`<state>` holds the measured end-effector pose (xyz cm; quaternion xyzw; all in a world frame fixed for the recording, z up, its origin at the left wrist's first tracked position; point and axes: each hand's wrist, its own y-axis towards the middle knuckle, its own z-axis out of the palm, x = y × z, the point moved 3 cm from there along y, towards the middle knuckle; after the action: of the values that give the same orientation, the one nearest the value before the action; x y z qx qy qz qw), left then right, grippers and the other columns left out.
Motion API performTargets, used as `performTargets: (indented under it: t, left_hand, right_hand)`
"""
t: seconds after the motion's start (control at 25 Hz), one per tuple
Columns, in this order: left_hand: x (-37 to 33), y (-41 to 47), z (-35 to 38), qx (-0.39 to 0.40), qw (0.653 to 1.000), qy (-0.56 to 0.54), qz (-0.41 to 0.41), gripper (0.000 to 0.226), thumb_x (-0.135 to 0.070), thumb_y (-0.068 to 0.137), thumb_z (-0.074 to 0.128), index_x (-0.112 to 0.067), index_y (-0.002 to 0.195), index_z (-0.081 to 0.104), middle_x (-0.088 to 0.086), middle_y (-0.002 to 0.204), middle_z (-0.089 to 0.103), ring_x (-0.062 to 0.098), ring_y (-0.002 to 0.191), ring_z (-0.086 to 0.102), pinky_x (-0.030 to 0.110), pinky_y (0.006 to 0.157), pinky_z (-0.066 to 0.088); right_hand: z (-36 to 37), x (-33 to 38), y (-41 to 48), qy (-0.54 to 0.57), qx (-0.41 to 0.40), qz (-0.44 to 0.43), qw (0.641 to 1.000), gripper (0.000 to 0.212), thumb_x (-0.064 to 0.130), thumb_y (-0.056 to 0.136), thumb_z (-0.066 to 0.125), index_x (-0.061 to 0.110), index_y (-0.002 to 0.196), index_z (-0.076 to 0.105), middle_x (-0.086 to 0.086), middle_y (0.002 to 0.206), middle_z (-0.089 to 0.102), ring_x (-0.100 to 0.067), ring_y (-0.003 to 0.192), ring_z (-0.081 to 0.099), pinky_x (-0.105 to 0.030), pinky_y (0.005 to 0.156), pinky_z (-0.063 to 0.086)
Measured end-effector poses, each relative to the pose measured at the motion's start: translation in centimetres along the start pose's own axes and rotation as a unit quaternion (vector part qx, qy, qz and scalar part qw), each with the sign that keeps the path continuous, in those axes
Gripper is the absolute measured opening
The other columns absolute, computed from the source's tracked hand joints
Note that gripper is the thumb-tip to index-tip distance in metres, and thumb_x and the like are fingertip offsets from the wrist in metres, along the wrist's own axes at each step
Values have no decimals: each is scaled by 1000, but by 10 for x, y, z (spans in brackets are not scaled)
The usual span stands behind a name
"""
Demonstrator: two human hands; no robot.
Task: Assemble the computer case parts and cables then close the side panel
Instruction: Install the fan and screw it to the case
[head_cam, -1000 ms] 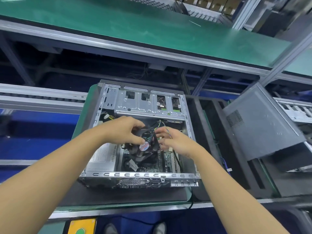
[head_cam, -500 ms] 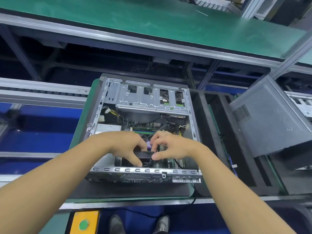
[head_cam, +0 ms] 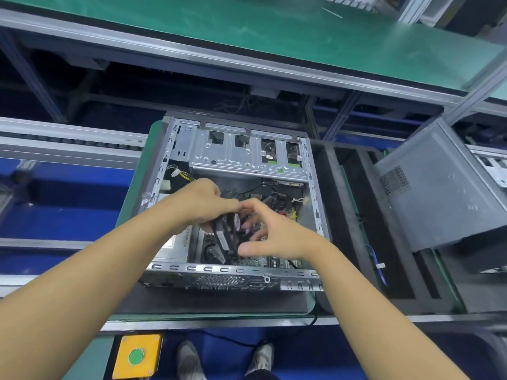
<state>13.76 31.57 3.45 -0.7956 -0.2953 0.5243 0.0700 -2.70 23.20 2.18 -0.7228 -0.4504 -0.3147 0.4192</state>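
Observation:
An open metal computer case lies on its side on a green-edged pallet, its inside facing up. Over the motherboard, a black cooler fan is tilted up on edge. My left hand grips the fan's upper left side. My right hand reaches in from the right, fingers curled around the fan's other side. Yellow and black power cables hang at the case's left. The grey side panel leans upright to the right of the case.
A silver drive bay cage fills the case's far end. A black foam tray sits between case and panel. A green conveyor shelf runs above. A yellow box with a green button and my shoes are below.
The fan has tipped from lying flat low in the case to standing on edge, and both hands have shifted up and away from the near rim.

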Motion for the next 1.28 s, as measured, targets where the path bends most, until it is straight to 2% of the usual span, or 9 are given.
performTargets:
  t: [0.16,0.32,0.48,0.6,0.72,0.88,0.96,1.08,1.28]
  left_hand:
    - [-8,-10,6,22,996,-82,-12,37,-45,83,69,-10,78,59,3,67,73,20,60,72,29,52,56]
    - [0,-12,-13,-26,999,36,-12,81,-85,66,49,-8,88,59,5,82,67,21,69,69,32,62,55]
    - [4,-11,-11,15,999,-15,38,57,-62,75,72,-23,109,50,-10,94,65,5,81,63,21,67,48]
    - [3,-8,-14,29,991,-43,127,24,-33,80,80,-33,98,65,-12,86,73,1,80,68,26,74,56]
    - [2,-7,-21,-38,965,179,188,32,-43,72,84,-34,68,54,-11,66,60,5,63,54,27,59,41]
    - [4,-8,14,35,869,433,238,34,-51,73,70,-30,80,44,-12,74,51,16,75,53,32,56,39]
    - [10,-6,26,74,839,494,216,35,-50,76,65,-32,89,38,-11,75,47,19,77,52,31,56,34]
    - [18,-6,35,133,826,518,182,40,-59,82,61,-26,94,43,-10,75,45,19,76,50,32,61,38]
    - [9,-6,27,318,851,401,117,30,-50,93,56,-21,96,64,-11,73,55,6,64,50,25,63,44]
  right_hand:
    - [10,12,15,-72,-96,-33,992,60,54,73,72,45,120,36,25,111,51,0,89,59,-31,72,51]
    - [4,-8,12,264,-100,-8,959,54,14,81,70,42,122,48,0,106,65,-30,89,57,-46,88,48]
    - [16,-14,19,488,5,-48,871,77,-19,82,59,15,148,39,-24,131,56,-41,119,54,-58,113,34]
    - [5,-16,20,434,17,-49,900,73,-9,82,68,12,147,42,-18,134,56,-35,123,55,-54,114,38]
    - [-15,-22,13,300,-23,-15,954,56,15,86,73,22,137,53,-11,135,59,-24,122,59,-48,111,43]
    - [-15,-18,14,63,36,44,996,42,50,79,74,45,119,60,13,121,69,-8,114,64,-37,107,46]
    - [-8,-17,14,94,87,74,989,46,48,81,72,38,124,58,16,120,69,-3,106,66,-28,95,52]
    - [-1,-27,10,173,111,94,974,47,29,95,67,31,138,50,-2,134,62,-16,120,63,-35,95,56]
    - [15,-37,10,128,153,108,974,37,24,95,69,21,129,56,1,108,67,-13,93,63,-33,88,53]
